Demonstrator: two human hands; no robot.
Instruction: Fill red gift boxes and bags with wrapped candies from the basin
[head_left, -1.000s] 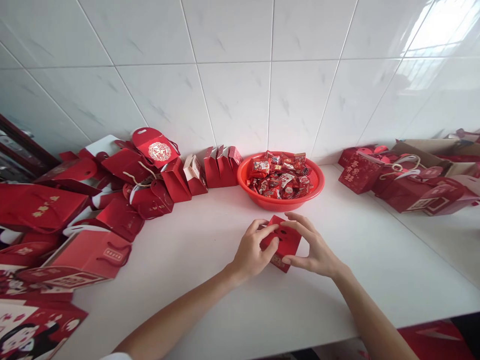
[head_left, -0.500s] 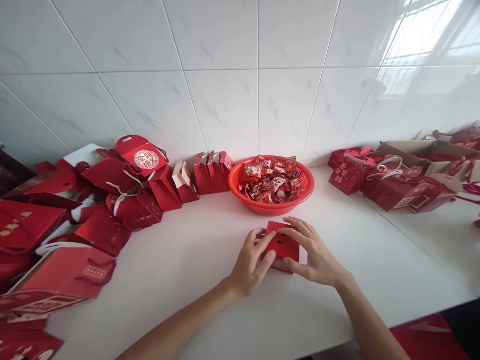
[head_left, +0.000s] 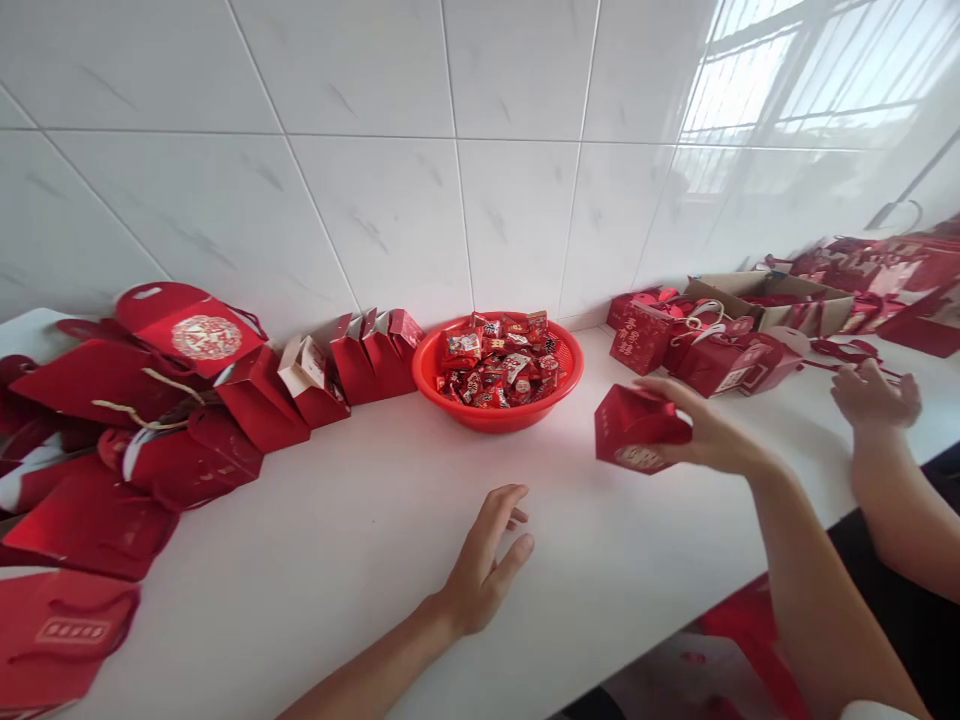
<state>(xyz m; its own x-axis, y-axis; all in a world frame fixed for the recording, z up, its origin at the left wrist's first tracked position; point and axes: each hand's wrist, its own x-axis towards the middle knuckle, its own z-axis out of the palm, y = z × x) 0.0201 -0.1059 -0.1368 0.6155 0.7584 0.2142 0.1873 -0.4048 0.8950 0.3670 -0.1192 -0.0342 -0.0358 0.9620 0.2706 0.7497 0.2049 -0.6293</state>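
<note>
To the near right of the red basket [head_left: 499, 419], above the counter [head_left: 360, 570], my right hand [head_left: 709, 432] has its fingers partly closed around one side of a red box [head_left: 634, 440]. The box stands formed, by my judgement at or near the end of its folding; blur and my fingers hide whether the top is fully closed, and I cannot tell whether anything is inside. Nearer to me than the basket, my left hand [head_left: 480, 575] is empty, loosely open, its thumb apart from the fingers. The basket holds a generous heap of wrapped sweets [head_left: 499, 365], so the supply is far from used up. Just left of the basket, upright boxes [head_left: 375, 362] are assembled, but their tops gape and show pale inner edges; their contents are hidden. Farther left, handled boxes [head_left: 199, 335] lie crowded and overlapping, their contents also unseen. To the right of the basket are more shaped boxes [head_left: 641, 338] and, beyond them, an open cardboard carton [head_left: 795, 318] containing red items too small to identify. At far right of the basket, another person's forearm [head_left: 896, 490] extends over the counter.
</note>
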